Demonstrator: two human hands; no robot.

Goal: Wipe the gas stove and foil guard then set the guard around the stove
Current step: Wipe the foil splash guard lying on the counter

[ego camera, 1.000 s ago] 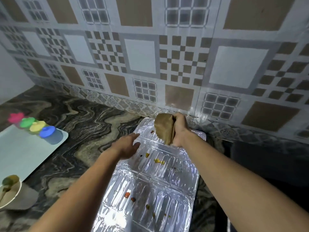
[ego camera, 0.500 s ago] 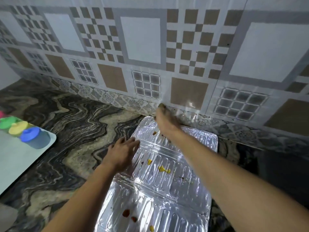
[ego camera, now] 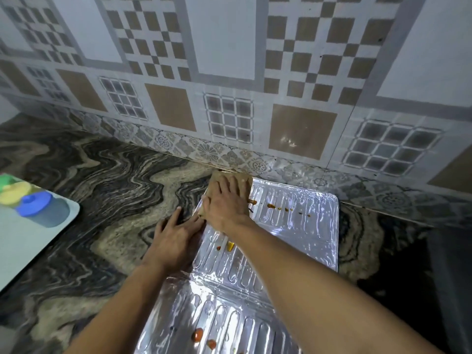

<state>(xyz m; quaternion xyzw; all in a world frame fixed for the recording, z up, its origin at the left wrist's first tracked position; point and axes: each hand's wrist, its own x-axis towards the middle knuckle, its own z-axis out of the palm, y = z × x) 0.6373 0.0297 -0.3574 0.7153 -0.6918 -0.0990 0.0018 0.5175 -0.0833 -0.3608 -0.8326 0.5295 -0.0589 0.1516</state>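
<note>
I see the guard (ego camera: 293, 226) lying flat on the surface (ego camera: 107, 190). Its long axis runs away from me toward the wall (ego camera: 229, 72), and its far short edge sits just beside the wall's base. A crease crosses it partway down, splitting it into a far panel and a near one, and the near panel runs out of the bottom of my view.

My right hand (ego camera: 227, 205) lies flat with its fingers spread, pressing the cloth (ego camera: 245, 182) onto the guard's far left corner. My left hand (ego camera: 176, 241) is also released, with straight fingers laid on the guard's left edge and partly on the surface beside it.

Orange spots (ego camera: 270, 206) trail rightward from the cloth across the far panel. Red bits (ego camera: 198, 334) sit on the near panel.

Left of the guard there is a broad bare stretch of surface. It reaches to a tray (ego camera: 23, 251), well apart, which carries a blue-lidded tub (ego camera: 43, 208) and a yellow lid (ego camera: 12, 192) behind it. On the right there is only a narrow strip of surface before a dark block (ego camera: 452, 277) at the frame's edge, and I cannot tell what that block is. Ahead, the wall leaves the guard no room.
</note>
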